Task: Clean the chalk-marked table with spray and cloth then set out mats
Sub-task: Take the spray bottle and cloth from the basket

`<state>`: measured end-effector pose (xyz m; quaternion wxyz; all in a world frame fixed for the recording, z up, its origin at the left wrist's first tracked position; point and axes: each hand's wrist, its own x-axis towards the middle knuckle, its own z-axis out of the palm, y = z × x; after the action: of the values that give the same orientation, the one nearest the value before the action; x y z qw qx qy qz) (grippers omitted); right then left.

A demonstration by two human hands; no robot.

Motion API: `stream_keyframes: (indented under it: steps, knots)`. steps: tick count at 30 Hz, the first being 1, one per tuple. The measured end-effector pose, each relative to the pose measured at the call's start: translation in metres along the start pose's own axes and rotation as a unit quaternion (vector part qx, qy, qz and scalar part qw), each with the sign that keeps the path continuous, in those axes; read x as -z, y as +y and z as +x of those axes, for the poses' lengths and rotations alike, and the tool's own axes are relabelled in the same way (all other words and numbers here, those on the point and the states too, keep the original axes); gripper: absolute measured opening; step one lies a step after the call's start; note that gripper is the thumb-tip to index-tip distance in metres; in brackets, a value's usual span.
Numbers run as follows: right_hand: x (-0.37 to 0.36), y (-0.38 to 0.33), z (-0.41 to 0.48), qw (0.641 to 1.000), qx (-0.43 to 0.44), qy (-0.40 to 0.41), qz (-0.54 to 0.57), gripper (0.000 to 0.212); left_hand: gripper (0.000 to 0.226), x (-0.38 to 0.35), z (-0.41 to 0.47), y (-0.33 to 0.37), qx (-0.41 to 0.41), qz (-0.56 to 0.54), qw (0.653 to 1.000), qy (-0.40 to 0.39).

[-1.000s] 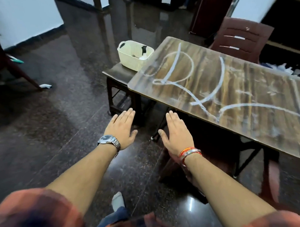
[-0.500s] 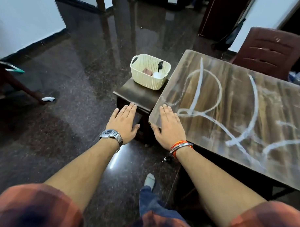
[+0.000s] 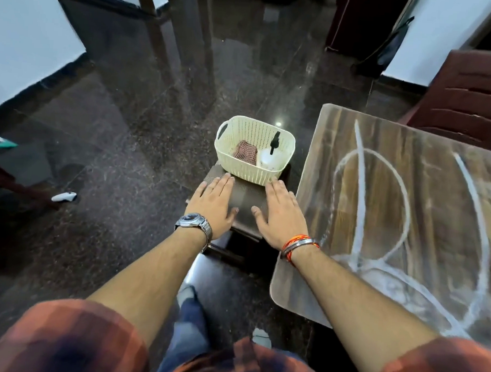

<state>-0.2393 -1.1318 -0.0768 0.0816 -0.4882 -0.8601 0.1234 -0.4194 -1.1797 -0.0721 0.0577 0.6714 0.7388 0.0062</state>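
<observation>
Orange-and-dark plaid rolled sleeves (image 3: 66, 338), silver wristwatch (image 3: 193, 222), orange thread and metal bangle (image 3: 299, 243), blue trousers (image 3: 188, 328), possibly jeans

Cream lattice basket (image 3: 249, 169), red-checked cloth (image 3: 245, 152), white chalk-marked table (image 3: 391, 207).

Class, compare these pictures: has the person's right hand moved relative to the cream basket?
Yes. The right hand has moved toward the cream basket; its fingertips now nearly reach the basket's near rim, above the stool.

No readable text, label, brand or number is to be found. Only looping white chalk marks (image 3: 361, 195) are drawn on the worktop (image 3: 432, 220), and no letters or figures can be made out in them.
</observation>
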Motion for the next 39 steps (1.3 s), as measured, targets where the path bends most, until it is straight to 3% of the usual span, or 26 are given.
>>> stream_keyframes:
  steps: [8, 14, 21, 27, 34, 39]
  knots:
    - [-0.035, -0.02, 0.094, 0.992, -0.118, -0.03, 0.016, 0.068, 0.079, -0.003, 0.104, -0.084, -0.091, 0.012, 0.992, -0.087]
    - [-0.041, -0.034, 0.139, 0.987, -0.162, -0.01, 0.024, 0.066, 0.078, 0.001, 0.166, -0.109, -0.139, 0.002, 0.986, -0.096]
    - [-0.051, -0.01, 0.193, 0.974, -0.206, -0.008, 0.089, 0.064, 0.077, -0.013, 0.206, -0.115, -0.13, -0.01, 0.985, -0.115]
    - [-0.053, 0.035, 0.241, 0.937, -0.292, 0.035, 0.188, 0.058, 0.078, -0.021, 0.243, -0.105, -0.112, 0.001, 0.981, -0.159]
    - [-0.068, 0.072, 0.295, 0.906, -0.381, 0.005, 0.186, 0.04, 0.081, -0.035, 0.277, -0.096, -0.103, -0.021, 0.975, -0.195]
    - [-0.079, 0.085, 0.313, 0.902, -0.403, 0.006, 0.157, 0.025, 0.083, -0.04, 0.294, -0.092, -0.105, -0.061, 0.969, -0.214]
